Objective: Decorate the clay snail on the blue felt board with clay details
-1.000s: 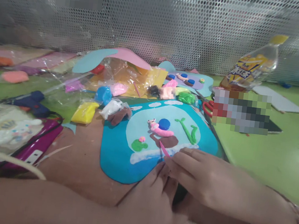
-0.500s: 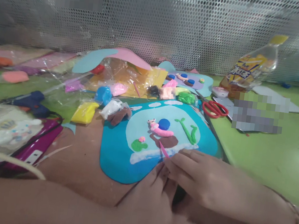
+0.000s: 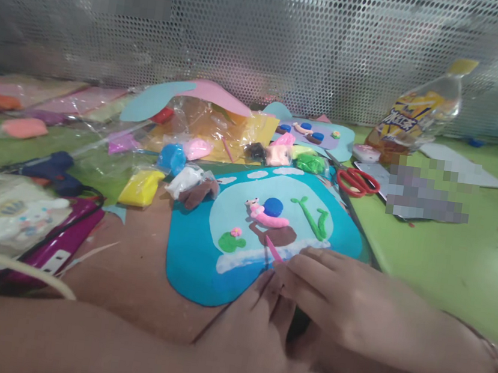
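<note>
1. The right hand (image 3: 340, 294) pinches a pink tool (image 3: 273, 251) over the front edge of the blue sheet (image 3: 188, 258), apparently slanted to reach the brown patch (image 3: 282, 235).
2. The left hand (image 3: 254, 326), grip unclear, perhaps steadies that edge.

Blue sheet (image 3: 189, 252): matt, smooth, paper-like
Snail (image 3: 269, 218) on the blue sheet: matt, smooth clay
Pink stick (image 3: 274, 251): smooth, plastic-looking
Yellow packet (image 3: 141, 189) left of the blue sheet: shiny, crinkled plastic
Bottle (image 3: 411, 119): clear, glossy plastic
Screen (image 3: 248, 41) behind the blue sheet: perforated grey metal
Green tabletop (image 3: 440, 258): smooth, glossy
</note>
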A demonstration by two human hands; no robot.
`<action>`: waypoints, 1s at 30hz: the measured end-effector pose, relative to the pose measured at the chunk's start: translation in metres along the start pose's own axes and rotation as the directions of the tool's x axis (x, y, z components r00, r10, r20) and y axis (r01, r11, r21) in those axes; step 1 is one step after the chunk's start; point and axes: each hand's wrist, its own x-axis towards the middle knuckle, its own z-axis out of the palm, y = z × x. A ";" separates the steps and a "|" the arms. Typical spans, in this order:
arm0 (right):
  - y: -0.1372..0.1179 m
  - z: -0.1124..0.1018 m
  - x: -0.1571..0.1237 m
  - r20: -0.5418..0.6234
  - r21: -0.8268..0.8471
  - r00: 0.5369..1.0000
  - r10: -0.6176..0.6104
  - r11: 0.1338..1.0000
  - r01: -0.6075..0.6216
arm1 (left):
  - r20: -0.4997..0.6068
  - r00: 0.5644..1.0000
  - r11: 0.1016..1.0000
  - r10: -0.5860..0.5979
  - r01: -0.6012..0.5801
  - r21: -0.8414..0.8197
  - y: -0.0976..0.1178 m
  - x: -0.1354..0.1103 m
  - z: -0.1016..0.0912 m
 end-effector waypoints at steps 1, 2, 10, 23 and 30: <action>0.000 0.000 0.000 0.006 0.003 1.000 -0.001 1.000 0.001 | -0.009 1.000 1.000 -0.005 0.005 -0.001 0.000 0.000 0.000; 0.000 0.001 0.000 0.012 0.005 1.000 0.000 1.000 0.000 | -0.012 1.000 1.000 -0.010 0.010 -0.001 0.000 0.000 0.000; 0.005 -0.001 -0.002 -0.042 0.055 0.997 0.060 0.997 -0.058 | 0.017 1.000 0.998 -0.001 0.000 0.058 0.000 0.000 -0.002; 0.004 0.004 -0.001 0.016 0.037 0.999 0.046 0.998 -0.047 | -0.025 1.000 0.985 -0.008 0.012 0.170 0.002 0.001 -0.005; 0.005 0.006 0.000 0.008 0.040 0.998 0.062 0.997 -0.063 | -0.010 1.000 0.984 -0.004 0.006 0.179 0.001 0.003 -0.006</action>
